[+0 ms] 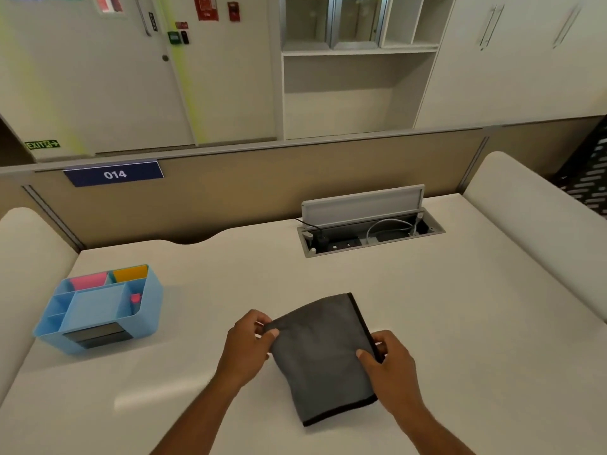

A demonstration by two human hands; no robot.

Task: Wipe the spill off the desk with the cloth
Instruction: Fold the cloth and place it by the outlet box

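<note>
Cloth (323, 359): grey, folded, lying on my white desk (460, 323), near its front edge.
Left hand (248, 343): my fingers pinch the cloth's left corner.
Right hand (389, 364): fingers clamp its black-trimmed right edge.
Organiser (98, 310): blue, well left.

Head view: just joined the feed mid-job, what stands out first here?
The grey cloth, folded, lies at the near middle of the white desk, pinched at its edges by the left hand and right hand. A blue organizer sits at the left, and an open cable box at the back right. No spill is visible.
</note>
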